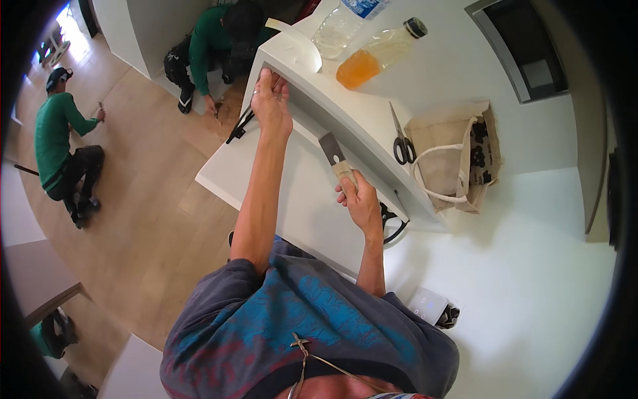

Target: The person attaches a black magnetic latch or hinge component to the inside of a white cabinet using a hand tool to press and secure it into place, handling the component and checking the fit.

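My left hand [271, 106] is raised to the upper inner corner of a white cabinet compartment [309, 104], fingers curled; what they grip there is unclear. In my right hand [357, 203] is a putty knife [332, 149], its metal blade angled up-left inside the compartment and my fingers closed round its pale handle. A white flap [239, 173] lies lowered below the compartment, with a black hinge stay [238, 130] by my left hand and another [395, 229] below my right hand. Black-handled scissors [402, 147] rest on the ledge to the right.
A clear bottle [335, 30], an orange-liquid bottle [365, 66] and a cloth bag [442, 163] stand or lie beyond the compartment. A switch panel [428, 307] is low right. Co-workers in green crouch at left [63, 139] and top [206, 56]; another shows partly at lower left [50, 339].
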### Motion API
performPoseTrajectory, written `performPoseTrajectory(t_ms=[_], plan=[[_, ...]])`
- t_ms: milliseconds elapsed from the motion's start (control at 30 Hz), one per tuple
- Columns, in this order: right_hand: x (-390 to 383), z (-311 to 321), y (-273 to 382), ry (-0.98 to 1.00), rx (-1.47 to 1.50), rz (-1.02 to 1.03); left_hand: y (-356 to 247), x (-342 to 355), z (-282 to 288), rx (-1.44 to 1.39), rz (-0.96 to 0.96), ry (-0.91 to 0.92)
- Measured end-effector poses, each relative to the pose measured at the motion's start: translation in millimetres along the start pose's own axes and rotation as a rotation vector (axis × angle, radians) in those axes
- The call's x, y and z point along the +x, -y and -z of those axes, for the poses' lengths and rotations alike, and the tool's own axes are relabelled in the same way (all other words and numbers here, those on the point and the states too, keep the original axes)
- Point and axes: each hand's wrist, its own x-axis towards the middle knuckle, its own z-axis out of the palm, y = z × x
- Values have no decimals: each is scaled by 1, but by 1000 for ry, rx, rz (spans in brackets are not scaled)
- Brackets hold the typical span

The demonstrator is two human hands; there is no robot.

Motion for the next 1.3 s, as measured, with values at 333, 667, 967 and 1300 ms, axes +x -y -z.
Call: performPoseTrajectory(t_ms=[333, 667, 967, 1300], plan=[[-17, 0, -1, -24, 30, 30, 15, 26, 1, -155, -34, -77], [-31, 5, -35, -89, 60, 59, -23, -99, -37, 945, -706, 587], [-63, 2, -37, -140, 133, 20, -3, -53, 20, 493, -178, 219], [-77, 1, -45, -149, 116, 28, 9, 42, 25, 54, 12, 208]])
